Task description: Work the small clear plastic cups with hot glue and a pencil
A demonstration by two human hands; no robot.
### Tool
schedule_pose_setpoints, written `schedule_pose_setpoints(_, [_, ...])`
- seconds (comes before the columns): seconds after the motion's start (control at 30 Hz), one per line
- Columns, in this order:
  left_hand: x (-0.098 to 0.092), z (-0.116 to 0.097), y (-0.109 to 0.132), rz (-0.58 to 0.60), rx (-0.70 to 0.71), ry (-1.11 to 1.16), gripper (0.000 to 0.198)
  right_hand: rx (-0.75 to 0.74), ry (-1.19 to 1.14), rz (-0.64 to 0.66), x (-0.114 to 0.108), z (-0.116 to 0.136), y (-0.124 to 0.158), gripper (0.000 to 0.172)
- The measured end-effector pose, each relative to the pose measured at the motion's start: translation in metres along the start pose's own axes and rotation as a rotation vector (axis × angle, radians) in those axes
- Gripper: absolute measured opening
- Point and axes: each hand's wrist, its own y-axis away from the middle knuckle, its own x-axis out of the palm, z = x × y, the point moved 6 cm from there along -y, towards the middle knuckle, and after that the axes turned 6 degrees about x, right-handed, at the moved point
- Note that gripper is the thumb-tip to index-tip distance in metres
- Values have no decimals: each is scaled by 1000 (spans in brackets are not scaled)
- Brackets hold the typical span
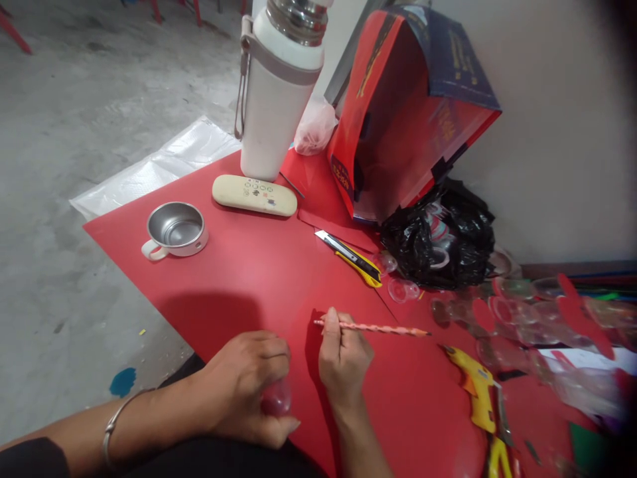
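My left hand (253, 382) is wrapped round a small clear plastic cup (277, 397) near the front of the red tabletop. The palm and fingers hide part of the cup. A pink patterned pencil (383, 328) is pinched in my right hand (343, 348), lying nearly level with its sharpened tip toward the right. Beyond that hand rests a yellow and black utility knife (351, 257), its blade showing. To the right of the pencil's tip lies a yellow glue gun (472, 385).
A steel cup with handle (178, 229), a cream case (255, 196) and a tall white flask (281, 93) stand at the back left. Behind are a red and blue bag (398, 113) and a black plastic bag (442, 232). Several clear plastic cups (522, 309) crowd the right side.
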Motion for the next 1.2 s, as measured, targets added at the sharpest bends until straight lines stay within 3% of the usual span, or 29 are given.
schedule_pose_setpoints(0.23, [-2,0,1,-16,5,-1,25,-32,51,-29,-2,-1,-1,35])
schedule_pose_setpoints(0.43, [2,1,0,16,-3,-13,24,-100,-83,108,2,10,-4,33])
schedule_pose_setpoints(0.77, [3,1,0,51,-19,-20,26,-177,-130,151,6,18,-7,26])
schedule_pose_setpoints(0.9, [2,0,-1,72,-30,-31,26,-136,-123,166,7,18,-5,28])
schedule_pose_setpoints(1.03, [1,-1,-2,64,-31,-25,26,-28,-77,80,1,8,-3,34])
schedule_pose_setpoints(1.2, [2,1,0,61,-36,-41,26,-88,-95,126,4,10,-4,32])
